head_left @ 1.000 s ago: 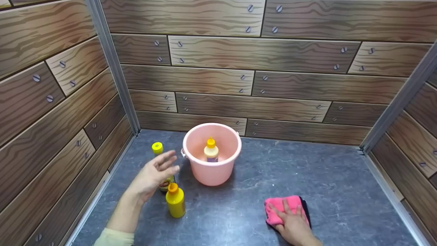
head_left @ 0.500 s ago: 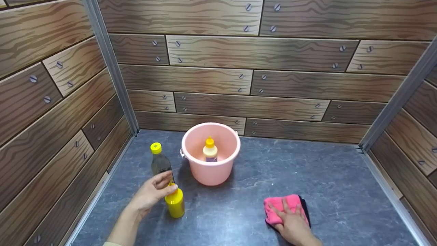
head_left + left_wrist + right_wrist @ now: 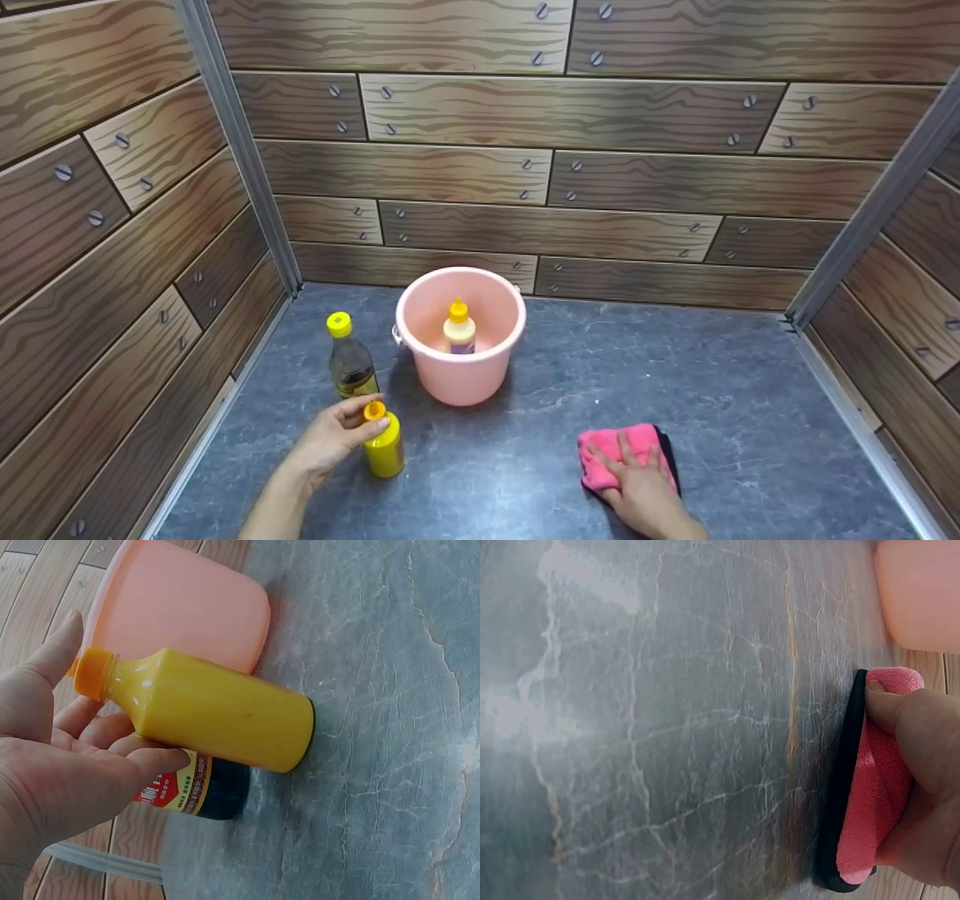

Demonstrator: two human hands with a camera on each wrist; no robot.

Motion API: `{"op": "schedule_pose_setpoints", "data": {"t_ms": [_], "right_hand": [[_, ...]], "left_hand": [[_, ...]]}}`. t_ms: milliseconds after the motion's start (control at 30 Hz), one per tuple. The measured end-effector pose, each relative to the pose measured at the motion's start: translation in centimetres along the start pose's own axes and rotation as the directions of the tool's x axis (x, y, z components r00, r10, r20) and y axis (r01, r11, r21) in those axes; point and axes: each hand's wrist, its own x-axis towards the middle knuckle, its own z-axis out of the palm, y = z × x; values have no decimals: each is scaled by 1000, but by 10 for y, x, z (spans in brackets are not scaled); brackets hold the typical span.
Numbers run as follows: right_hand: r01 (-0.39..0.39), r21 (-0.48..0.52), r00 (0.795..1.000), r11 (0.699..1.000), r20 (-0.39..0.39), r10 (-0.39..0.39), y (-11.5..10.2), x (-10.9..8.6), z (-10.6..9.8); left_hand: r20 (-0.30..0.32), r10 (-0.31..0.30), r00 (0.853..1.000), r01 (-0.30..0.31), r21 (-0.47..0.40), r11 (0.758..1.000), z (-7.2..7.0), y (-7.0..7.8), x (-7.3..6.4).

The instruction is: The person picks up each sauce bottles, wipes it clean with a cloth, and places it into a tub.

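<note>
On the near-left side of the pink bucket (image 3: 461,379), a yellow bottle (image 3: 385,454) stands upright, and the left hand (image 3: 326,442) is at its orange cap (image 3: 93,676). The bare left forearm slants in from the person's side; the hand is turned sideways, thumb on one side of the cap and fingers on the other. The thumb is straight and the fingers are loosely bent, not closed round the cap; whether a fingertip touches it I cannot tell. A dark bottle (image 3: 352,367) with a yellow lid stands left of the bucket, just behind the yellow one.

Right of the bucket and nearer the person, the right hand (image 3: 646,491) lies palm down on a folded pink cloth (image 3: 642,441) with a dark edge, its fingers spread and resting, clutching nothing. Inside the bucket is a pale bottle (image 3: 460,330) with an orange top.
</note>
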Motion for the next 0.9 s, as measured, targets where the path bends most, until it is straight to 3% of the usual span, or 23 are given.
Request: {"op": "schedule_pose_setpoints", "data": {"t_ms": [400,667,900], "right_hand": [[-47,-8,999,999,21,47,-3,1,0],[-77,10,996,997,38,77,-3,1,1],[-46,9,999,999,15,46,-2,0,2]], "left_hand": [[18,11,1000,-10,-64,998,0,1,0],[44,20,999,-16,-82,996,10,3,1],[113,52,992,-40,-109,993,25,5,4]]}}
